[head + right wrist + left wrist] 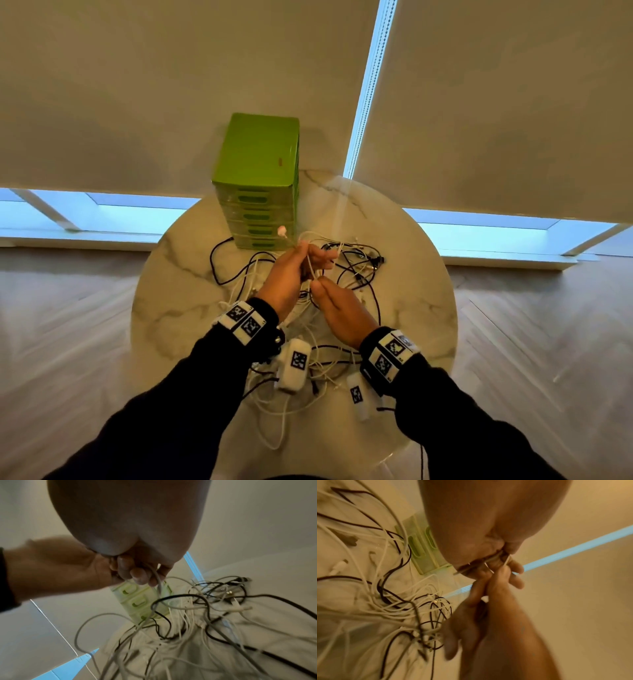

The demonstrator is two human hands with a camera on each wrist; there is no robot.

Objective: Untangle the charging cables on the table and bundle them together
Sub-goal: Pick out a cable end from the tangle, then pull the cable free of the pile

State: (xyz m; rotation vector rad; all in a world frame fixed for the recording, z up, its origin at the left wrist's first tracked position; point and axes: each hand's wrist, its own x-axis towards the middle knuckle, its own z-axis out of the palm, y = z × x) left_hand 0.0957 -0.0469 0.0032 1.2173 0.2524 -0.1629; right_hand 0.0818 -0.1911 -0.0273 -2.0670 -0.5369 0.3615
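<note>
Head view showed your left hand (286, 279) gripping a white cable (310, 263), your right hand (342, 308) maybe pinching it too, above the tangle (356, 270), well inside the table's edge (445, 284).

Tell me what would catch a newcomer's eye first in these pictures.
First, the bright green drawer box standing at the far side of the round marble table. In front of it lies a tangle of black and white cables, above which the left hand and right hand hold a white cable up.
</note>
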